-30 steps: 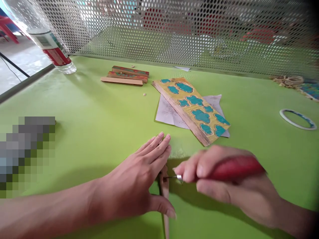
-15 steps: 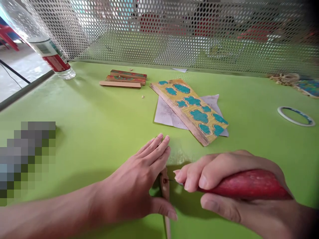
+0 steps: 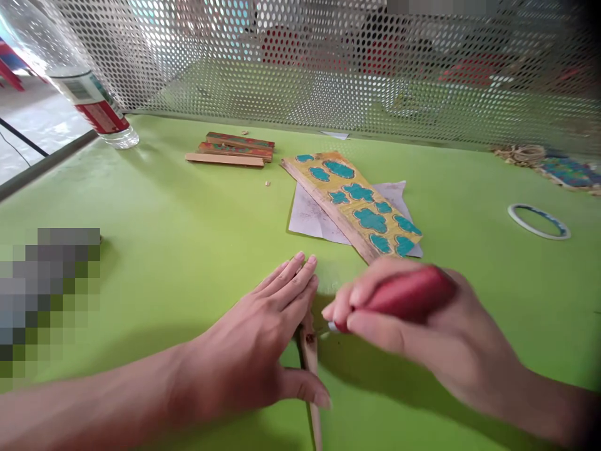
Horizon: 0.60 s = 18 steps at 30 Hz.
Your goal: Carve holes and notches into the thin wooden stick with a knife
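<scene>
My left hand (image 3: 267, 332) lies flat with its fingers stretched out, pressing a slim wooden strip (image 3: 310, 358) down on the green table. The thumb crosses the strip's lower part, and its far end is hidden under the fingers. A small dark hole shows in the strip between thumb and forefinger. My right hand (image 3: 436, 351) is closed around the red handle of an awl (image 3: 408, 293), just right of the strip. A short pale metal collar shows in front of the fingertips. The thin tip is blurred, and I cannot tell whether it touches the wood.
Beyond my hands, a yellow board with teal patches (image 3: 359, 194) rests on white paper (image 3: 305, 219). Wooden strips (image 3: 230, 150), a water bottle (image 3: 103, 109), a tape roll (image 3: 539, 235) and coiled cord (image 3: 521, 155) lie around. A perforated metal panel (image 3: 300, 81) borders the back.
The awl handle has tilted up and swung away from me, with my right hand turning around it. Its tip has come off the hole. My left hand stays on the strip.
</scene>
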Available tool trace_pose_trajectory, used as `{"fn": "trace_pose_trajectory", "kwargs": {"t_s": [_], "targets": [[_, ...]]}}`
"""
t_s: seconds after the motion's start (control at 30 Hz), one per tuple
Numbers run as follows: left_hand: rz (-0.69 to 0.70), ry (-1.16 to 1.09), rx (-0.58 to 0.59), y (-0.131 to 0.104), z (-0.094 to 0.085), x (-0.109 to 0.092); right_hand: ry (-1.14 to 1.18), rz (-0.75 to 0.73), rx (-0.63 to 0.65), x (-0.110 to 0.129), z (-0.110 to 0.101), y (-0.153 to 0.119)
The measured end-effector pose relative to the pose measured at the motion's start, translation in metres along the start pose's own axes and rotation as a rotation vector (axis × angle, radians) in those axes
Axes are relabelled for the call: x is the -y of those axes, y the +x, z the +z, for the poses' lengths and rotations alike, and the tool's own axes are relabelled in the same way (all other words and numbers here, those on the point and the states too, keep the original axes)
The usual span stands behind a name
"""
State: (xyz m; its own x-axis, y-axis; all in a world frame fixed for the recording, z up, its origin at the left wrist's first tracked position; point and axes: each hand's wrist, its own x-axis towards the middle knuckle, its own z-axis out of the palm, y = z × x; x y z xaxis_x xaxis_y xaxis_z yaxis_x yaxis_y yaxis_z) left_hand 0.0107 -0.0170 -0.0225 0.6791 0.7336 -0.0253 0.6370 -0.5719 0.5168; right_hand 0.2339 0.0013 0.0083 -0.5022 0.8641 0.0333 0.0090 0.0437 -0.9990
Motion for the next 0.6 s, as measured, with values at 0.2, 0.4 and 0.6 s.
{"fn": "trace_pose_trajectory", "kwargs": {"t_s": [0.2, 0.4, 0.6], "targets": [[0.015, 0.055, -0.003, 0.001, 0.001, 0.002, 0.147, -0.037, 0.030, -0.005, -0.006, 0.001], [0.016, 0.081, -0.017, 0.000, 0.001, 0.000, -0.140, -0.323, 0.124, 0.009, -0.002, -0.012], [0.005, 0.074, -0.032, -0.002, 0.004, 0.000, -0.415, -0.459, 0.224, -0.008, 0.005, -0.030]]}}
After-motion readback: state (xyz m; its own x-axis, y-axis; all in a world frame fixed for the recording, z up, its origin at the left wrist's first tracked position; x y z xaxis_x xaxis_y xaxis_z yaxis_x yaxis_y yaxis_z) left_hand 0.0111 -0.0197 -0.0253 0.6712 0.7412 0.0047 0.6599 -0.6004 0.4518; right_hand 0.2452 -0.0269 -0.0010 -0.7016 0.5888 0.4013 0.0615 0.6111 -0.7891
